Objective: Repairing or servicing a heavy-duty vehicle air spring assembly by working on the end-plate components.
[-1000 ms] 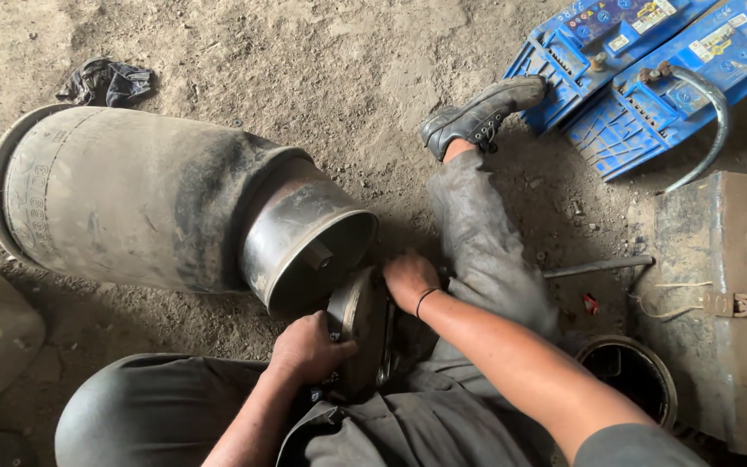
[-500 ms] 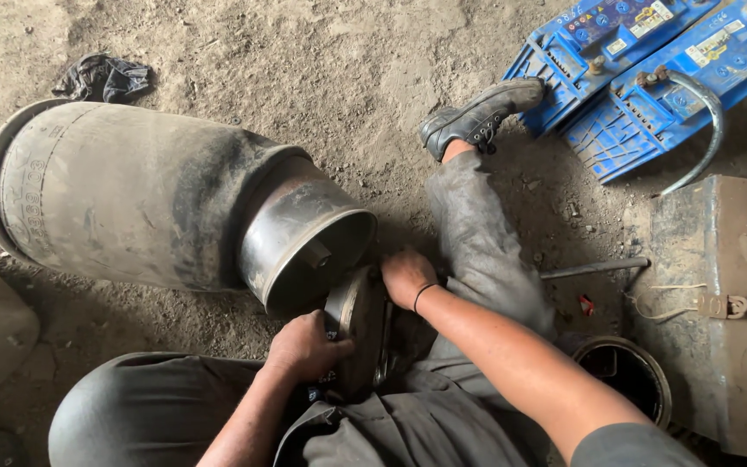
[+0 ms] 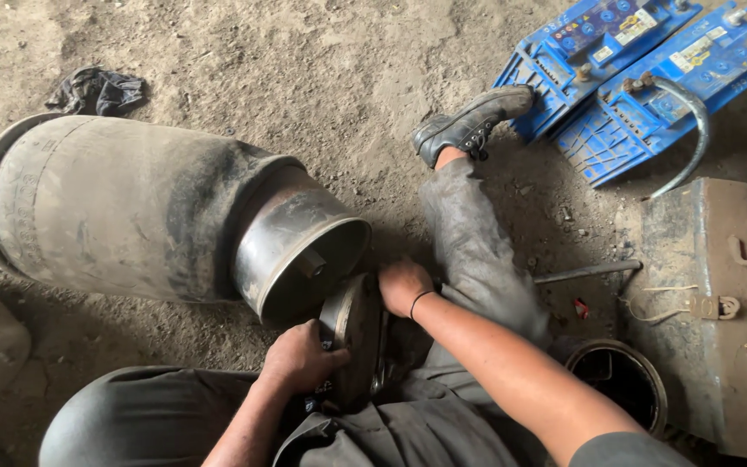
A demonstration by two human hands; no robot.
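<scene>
Both hands, left (image 3: pixel 300 356) and right (image 3: pixel 404 287), grip closed around upright metal disc (image 3: pixel 354 337) between them.

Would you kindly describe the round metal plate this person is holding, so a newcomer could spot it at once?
Start at the big dusty rubber air spring lying on the dirt floor, and follow it to its open metal end. Just below stands the dark round plate, on edge between the left hand and the right hand; nothing else there is a flat disc.

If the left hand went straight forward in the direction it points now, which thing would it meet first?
The left hand grips the dark round metal plate and points up and to the right. Beyond the plate, the first thing in that line is probably the right hand on its far side, though depth is hard to judge.
</scene>
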